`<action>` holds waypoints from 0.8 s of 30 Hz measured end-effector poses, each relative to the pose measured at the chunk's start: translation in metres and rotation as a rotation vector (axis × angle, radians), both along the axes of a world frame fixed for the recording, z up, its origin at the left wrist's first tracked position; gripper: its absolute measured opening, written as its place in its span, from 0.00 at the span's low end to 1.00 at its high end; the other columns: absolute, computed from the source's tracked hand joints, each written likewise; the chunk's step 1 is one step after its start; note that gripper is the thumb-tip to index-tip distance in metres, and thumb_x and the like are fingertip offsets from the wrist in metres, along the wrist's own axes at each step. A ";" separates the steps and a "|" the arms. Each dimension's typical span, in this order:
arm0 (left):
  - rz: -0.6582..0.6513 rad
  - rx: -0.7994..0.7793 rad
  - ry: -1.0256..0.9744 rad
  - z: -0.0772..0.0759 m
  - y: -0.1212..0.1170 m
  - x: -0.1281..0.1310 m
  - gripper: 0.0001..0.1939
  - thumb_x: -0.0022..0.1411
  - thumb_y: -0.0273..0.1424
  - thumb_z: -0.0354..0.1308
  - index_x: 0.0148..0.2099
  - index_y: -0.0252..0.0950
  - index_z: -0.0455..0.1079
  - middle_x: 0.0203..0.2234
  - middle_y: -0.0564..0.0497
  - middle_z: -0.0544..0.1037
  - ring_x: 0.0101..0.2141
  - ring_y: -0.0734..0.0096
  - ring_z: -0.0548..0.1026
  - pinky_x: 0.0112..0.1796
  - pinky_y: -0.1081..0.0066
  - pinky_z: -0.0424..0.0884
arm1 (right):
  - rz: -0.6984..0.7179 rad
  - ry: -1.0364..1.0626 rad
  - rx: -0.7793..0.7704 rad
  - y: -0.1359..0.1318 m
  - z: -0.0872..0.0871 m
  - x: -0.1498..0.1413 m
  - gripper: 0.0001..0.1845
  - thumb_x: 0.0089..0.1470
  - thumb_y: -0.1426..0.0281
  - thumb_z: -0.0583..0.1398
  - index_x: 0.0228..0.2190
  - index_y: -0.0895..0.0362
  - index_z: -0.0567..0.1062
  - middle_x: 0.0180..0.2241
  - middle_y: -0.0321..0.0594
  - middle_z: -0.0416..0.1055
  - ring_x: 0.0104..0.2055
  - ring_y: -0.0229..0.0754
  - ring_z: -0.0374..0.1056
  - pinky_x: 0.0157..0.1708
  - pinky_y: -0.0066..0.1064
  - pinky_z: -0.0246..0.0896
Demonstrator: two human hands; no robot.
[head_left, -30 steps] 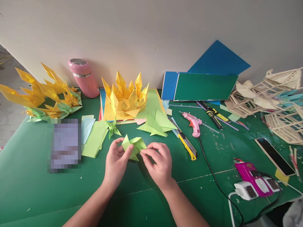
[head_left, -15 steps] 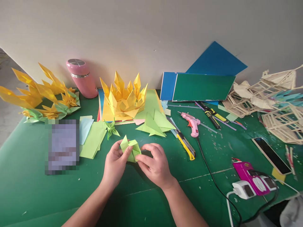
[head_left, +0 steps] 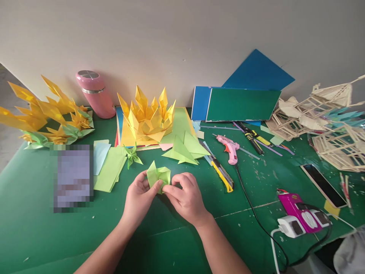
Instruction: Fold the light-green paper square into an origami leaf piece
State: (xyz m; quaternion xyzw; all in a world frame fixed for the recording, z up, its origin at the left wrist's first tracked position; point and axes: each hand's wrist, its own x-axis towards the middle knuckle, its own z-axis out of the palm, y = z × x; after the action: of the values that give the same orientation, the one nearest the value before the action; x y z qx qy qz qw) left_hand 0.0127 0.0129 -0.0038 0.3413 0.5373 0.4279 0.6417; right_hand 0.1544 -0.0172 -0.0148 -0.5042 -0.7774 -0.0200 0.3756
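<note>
Between my hands, a little above the green table, is a partly folded piece of light green paper (head_left: 158, 175) with a pointed corner standing up at its left. My left hand (head_left: 142, 194) grips it from the left, thumb on the front and fingers behind. From the right my right hand (head_left: 184, 196) pinches its lower edge, the thumb lying below and partly hidden. Just beyond lie a small green folded paper flower (head_left: 132, 156) and several green folded pointed pieces (head_left: 185, 149). A stack of light green paper (head_left: 111, 171) rests left of my hands.
A yellow paper lotus (head_left: 149, 121) sits on coloured sheets, with a larger one (head_left: 54, 114) farther left beside a pink thermos (head_left: 97, 95). To the right are a yellow utility knife (head_left: 222, 175), pink glue gun (head_left: 229, 148), its cable, a phone (head_left: 323, 185) and a magenta power strip (head_left: 299, 211).
My right fingers have moved inward and lower along the green paper, close to my left thumb. The paper's folds have opened slightly toward me. The whole view has shifted a little.
</note>
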 end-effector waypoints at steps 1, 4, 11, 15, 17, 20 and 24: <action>-0.003 0.002 -0.004 0.000 0.000 0.000 0.27 0.38 0.42 0.71 0.39 0.34 0.70 0.30 0.46 0.82 0.34 0.57 0.80 0.38 0.62 0.75 | 0.001 -0.005 0.001 0.000 0.000 0.000 0.11 0.59 0.74 0.56 0.27 0.54 0.76 0.26 0.38 0.63 0.32 0.40 0.58 0.32 0.32 0.58; -0.035 0.025 -0.008 -0.003 0.000 -0.001 0.25 0.40 0.41 0.70 0.39 0.34 0.71 0.30 0.46 0.82 0.34 0.58 0.80 0.38 0.62 0.75 | 0.005 -0.017 0.005 0.000 0.000 0.000 0.11 0.59 0.74 0.56 0.27 0.54 0.75 0.26 0.38 0.62 0.32 0.40 0.57 0.32 0.32 0.57; -0.095 0.053 0.040 -0.006 -0.001 -0.003 0.24 0.44 0.44 0.68 0.40 0.34 0.73 0.32 0.46 0.82 0.33 0.60 0.79 0.36 0.67 0.74 | 0.020 -0.050 0.016 0.000 0.001 0.001 0.12 0.59 0.74 0.55 0.26 0.54 0.74 0.26 0.37 0.62 0.32 0.40 0.57 0.33 0.32 0.56; -0.106 0.061 0.081 -0.006 -0.001 -0.004 0.23 0.44 0.44 0.67 0.38 0.33 0.73 0.31 0.46 0.82 0.31 0.60 0.79 0.33 0.67 0.74 | 0.022 -0.073 0.017 0.000 0.001 0.001 0.12 0.59 0.74 0.55 0.26 0.54 0.74 0.26 0.37 0.62 0.32 0.40 0.57 0.33 0.32 0.56; -0.114 0.068 0.078 -0.006 -0.001 -0.004 0.21 0.45 0.44 0.67 0.37 0.34 0.73 0.31 0.46 0.82 0.31 0.61 0.79 0.34 0.68 0.74 | 0.026 -0.068 0.009 0.000 0.001 0.001 0.12 0.59 0.73 0.55 0.26 0.54 0.74 0.26 0.37 0.63 0.32 0.40 0.58 0.34 0.33 0.56; -0.105 0.079 0.050 -0.005 0.000 -0.003 0.21 0.45 0.43 0.68 0.37 0.34 0.73 0.31 0.45 0.82 0.32 0.60 0.80 0.35 0.66 0.75 | 0.073 0.018 -0.021 -0.001 0.001 0.002 0.09 0.59 0.67 0.57 0.29 0.53 0.74 0.27 0.37 0.63 0.33 0.40 0.60 0.35 0.34 0.58; -0.039 0.060 0.010 -0.002 0.001 -0.001 0.26 0.40 0.43 0.69 0.41 0.34 0.73 0.31 0.46 0.82 0.34 0.57 0.80 0.37 0.62 0.76 | 0.094 0.401 -0.089 -0.004 0.001 0.001 0.14 0.59 0.60 0.55 0.43 0.52 0.68 0.35 0.40 0.64 0.38 0.43 0.63 0.38 0.36 0.63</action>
State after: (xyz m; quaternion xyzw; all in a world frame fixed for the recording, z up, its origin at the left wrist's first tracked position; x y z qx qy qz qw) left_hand 0.0117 0.0136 -0.0056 0.3728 0.5208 0.4296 0.6366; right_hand 0.1558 -0.0214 -0.0138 -0.4776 -0.7098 0.1326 0.5005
